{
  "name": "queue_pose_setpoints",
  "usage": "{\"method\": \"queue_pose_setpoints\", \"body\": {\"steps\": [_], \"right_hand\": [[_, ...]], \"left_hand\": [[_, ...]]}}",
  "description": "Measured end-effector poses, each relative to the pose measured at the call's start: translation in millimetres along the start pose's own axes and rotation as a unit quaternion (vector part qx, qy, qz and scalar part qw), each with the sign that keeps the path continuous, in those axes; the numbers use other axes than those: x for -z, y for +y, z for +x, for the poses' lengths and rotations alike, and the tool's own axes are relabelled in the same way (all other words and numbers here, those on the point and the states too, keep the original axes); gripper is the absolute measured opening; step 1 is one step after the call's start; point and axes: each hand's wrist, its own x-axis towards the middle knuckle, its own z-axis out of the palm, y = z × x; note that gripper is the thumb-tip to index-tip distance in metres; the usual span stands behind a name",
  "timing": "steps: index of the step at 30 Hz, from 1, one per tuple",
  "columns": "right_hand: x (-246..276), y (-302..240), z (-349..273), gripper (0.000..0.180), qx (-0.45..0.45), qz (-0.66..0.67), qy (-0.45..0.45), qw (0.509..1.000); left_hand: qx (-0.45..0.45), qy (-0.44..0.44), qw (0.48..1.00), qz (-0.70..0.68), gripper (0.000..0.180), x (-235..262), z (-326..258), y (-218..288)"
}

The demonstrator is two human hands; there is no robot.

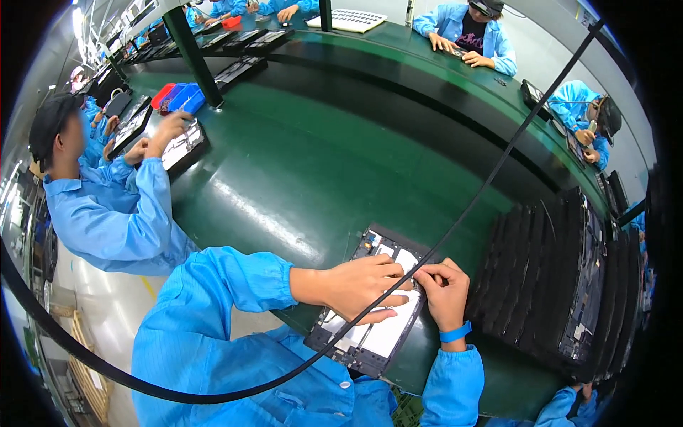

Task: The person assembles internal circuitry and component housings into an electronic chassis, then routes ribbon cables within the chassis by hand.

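An opened tablet (pixel 390 336) with a dark frame and white battery panels lies tilted at the table's front edge, right in front of me. My left hand (pixel 359 286) rests across its white panels, fingers apart and palm down. At the tablet's right edge, my right hand (pixel 447 290) has thumb and forefinger pinched together. What the pinch holds, if anything, is too small to make out. A blue band (pixel 455 331) circles my right wrist. Part of the tablet is hidden beneath my left hand.
Stacked black trays (pixel 530 277) with device parts stand at right on the green table (pixel 299 164). A black cable (pixel 491 167) crosses the view over my hands. A co-worker (pixel 107 206) at left handles another device (pixel 186 146) beside blue bins (pixel 186 97). Other workers sit opposite.
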Motion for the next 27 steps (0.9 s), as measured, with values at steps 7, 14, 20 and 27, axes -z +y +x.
{"method": "queue_pose_setpoints", "body": {"steps": [7,14,20,27], "right_hand": [[-4,-5,4,0.017,-0.005,-0.019,0.002,1.000],[-6,1,6,0.016,0.002,-0.028,0.011,1.000],[-2,11,-2,0.027,-0.009,0.046,0.020,0.999],[22,-21,-13,0.065,-0.150,0.097,-0.118,0.977]], "left_hand": [[0.010,-0.027,1.000,-0.010,0.031,-4,-2,-3],[0.004,-0.032,0.999,0.001,0.034,-3,3,-5],[0.013,-0.047,0.998,-0.027,0.035,2,5,-3],[0.013,-0.021,0.999,-0.046,0.037,0,4,-5]]}}
